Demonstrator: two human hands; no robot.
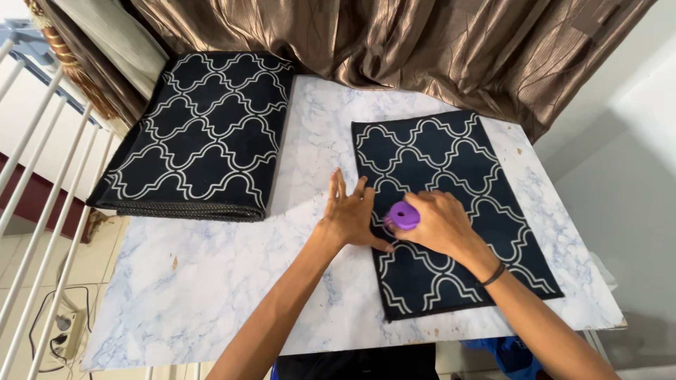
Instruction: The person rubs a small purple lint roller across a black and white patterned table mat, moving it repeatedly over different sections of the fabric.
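Mat (451, 204), dark with a pale lattice pattern, is lying flat on the right half of a marble-look table (211, 281) as a person is working over it. Left hand (350, 211) is pressing down at the mat's left edge, fingers spread. Right hand (440, 224) is closing around a small purple tool (403, 215) held against the fabric near that edge. A thicker stack of matching mats (204, 134) is sitting at the table's far left corner, in front of brown curtains (394, 42); how much of the mat has been covered cannot be told.
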